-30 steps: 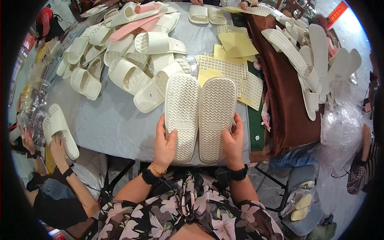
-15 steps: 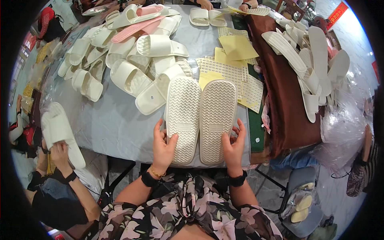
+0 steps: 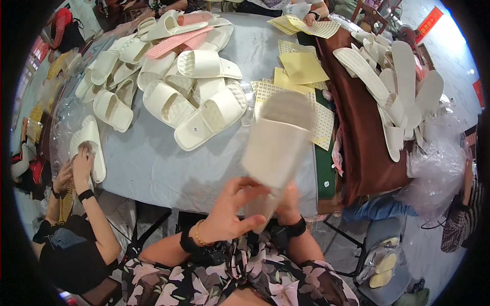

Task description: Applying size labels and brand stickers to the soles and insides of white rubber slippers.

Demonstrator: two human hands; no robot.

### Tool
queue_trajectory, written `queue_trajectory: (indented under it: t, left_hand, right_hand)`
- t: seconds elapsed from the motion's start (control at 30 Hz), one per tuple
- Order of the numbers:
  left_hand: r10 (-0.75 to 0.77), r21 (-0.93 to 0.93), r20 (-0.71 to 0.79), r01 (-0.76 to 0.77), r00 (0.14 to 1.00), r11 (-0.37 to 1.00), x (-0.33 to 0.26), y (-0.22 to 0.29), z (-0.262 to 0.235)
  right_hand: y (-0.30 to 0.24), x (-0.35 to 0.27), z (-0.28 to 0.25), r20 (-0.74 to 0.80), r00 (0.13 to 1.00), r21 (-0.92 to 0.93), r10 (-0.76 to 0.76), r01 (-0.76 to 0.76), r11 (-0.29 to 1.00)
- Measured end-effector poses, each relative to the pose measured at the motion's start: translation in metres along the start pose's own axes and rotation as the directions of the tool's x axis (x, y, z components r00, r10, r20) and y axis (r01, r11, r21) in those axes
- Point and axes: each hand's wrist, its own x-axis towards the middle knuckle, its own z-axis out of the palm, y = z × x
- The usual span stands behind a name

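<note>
A cream slide slipper [image 3: 275,150], smeared by motion, is held up in front of me with its strap side showing and its toe end tilted away to the right. I cannot make out whether the second one of the pair lies behind it. My left hand [image 3: 229,211] has its fingers and thumb at the slipper's left edge near the heel. On the other side, my right hand [image 3: 289,201] grips the heel part, with most of its fingers hidden. Beyond the hands, a loose heap of cream slippers [image 3: 212,115] with a few pink ones [image 3: 178,42] covers the table's left.
Yellow sticker sheets [image 3: 303,68] lie on the grey tablecloth [image 3: 148,168]. At right, more slippers [image 3: 362,71] rest on brown cloth [image 3: 352,153] beside clear plastic bags [image 3: 434,158]. A co-worker's hands [image 3: 81,166] hold a slipper at left; another person's hand [image 3: 310,18] touches sheets at the far side.
The pair was side by side, soles up, one in each hand. Now a slipper shows its strap side, and my left hand has moved right. At left, the co-worker's slipper has moved up and right.
</note>
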Motion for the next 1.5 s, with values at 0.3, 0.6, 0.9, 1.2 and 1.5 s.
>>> queue_trajectory:
  t: [0.3, 0.6, 0.9, 1.2, 1.5]
  left_hand:
    - [0.086, 0.143, 0.004, -0.086, 0.996, 0.986, 0.011, -0.011, 0.028]
    - [0.004, 0.177, -0.223, 0.037, 0.975, 0.983, -0.017, -0.043, 0.016]
    - [-0.301, -0.058, -0.369, 0.302, 0.879, 0.952, -0.035, -0.058, 0.010]
    - [-0.311, -0.275, 0.039, 0.310, 0.950, 0.910, -0.003, -0.064, 0.015]
    - [-0.509, -0.760, 0.050, 0.364, 0.859, 0.539, -0.001, -0.056, -0.008]
  right_hand:
    - [0.014, -0.042, -0.002, 0.034, 0.900, 0.114, 0.434, -0.435, 0.893]
    - [-0.027, -0.074, -0.050, -0.092, 0.907, -0.088, 0.412, -0.419, 0.904]
    - [-0.026, -0.062, -0.032, -0.330, 0.935, -0.489, 0.127, -0.285, 0.824]
    - [-0.053, -0.061, -0.022, -0.214, 0.942, -0.473, -0.258, 0.131, 0.871]
    - [-0.024, -0.032, 0.010, 0.113, 0.989, -0.772, 0.099, 0.025, 0.635]
